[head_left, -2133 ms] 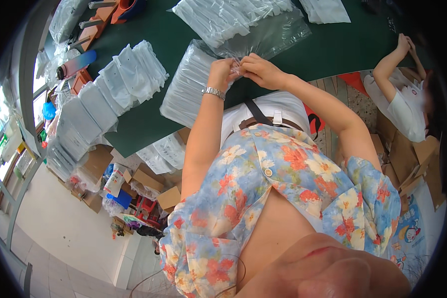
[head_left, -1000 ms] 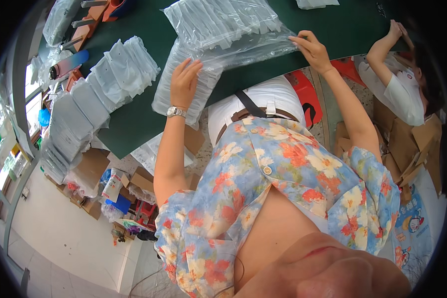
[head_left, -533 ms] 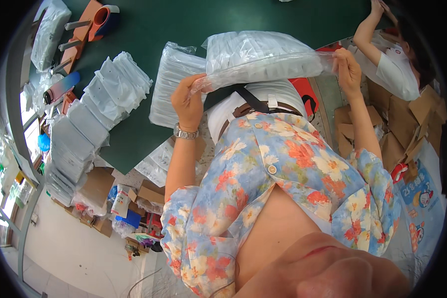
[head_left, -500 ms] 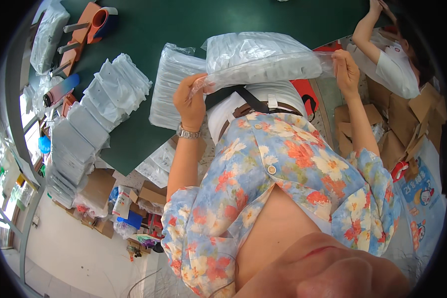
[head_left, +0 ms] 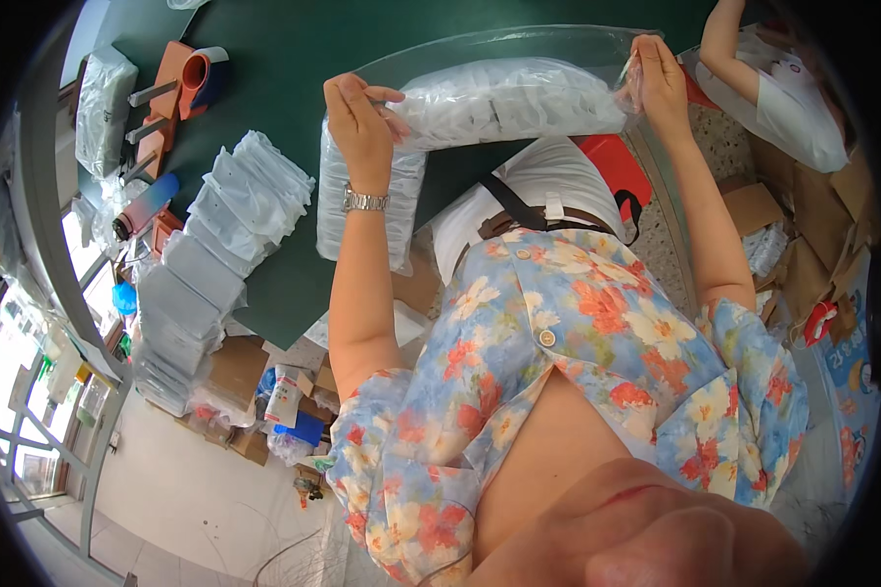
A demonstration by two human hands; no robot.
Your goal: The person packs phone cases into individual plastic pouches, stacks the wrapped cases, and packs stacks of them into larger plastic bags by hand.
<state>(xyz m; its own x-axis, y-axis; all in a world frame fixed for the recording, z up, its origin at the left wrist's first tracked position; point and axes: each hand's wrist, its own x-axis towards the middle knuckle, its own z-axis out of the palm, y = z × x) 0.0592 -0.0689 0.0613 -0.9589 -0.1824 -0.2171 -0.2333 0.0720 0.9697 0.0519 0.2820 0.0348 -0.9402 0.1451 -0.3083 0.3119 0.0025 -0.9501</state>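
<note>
A clear plastic bag [head_left: 519,103] packed with white plastic-wrapped items lies on the green table in front of me. My left hand [head_left: 364,119] pinches the left end of its loose flap, and my right hand [head_left: 658,83] grips the right end. Between my hands the flap's edge is stretched in an arc over the far side of the bag. Close by my left wrist, partly behind my forearm, rests another filled clear bag [head_left: 401,215]. What fills the bags is too blurred to name.
Rows of white plastic packets [head_left: 215,254] run along the green table [head_left: 274,59] at left. Beyond them stand an orange tape dispenser [head_left: 198,70] and a pink-blue bottle [head_left: 147,205]. Cardboard boxes [head_left: 803,225] stand on the right, near a co-worker's arm [head_left: 724,49].
Both hands have moved up and away from me, carrying the flap from the bag's near side over to its far side. The co-worker's arm has shifted slightly.
</note>
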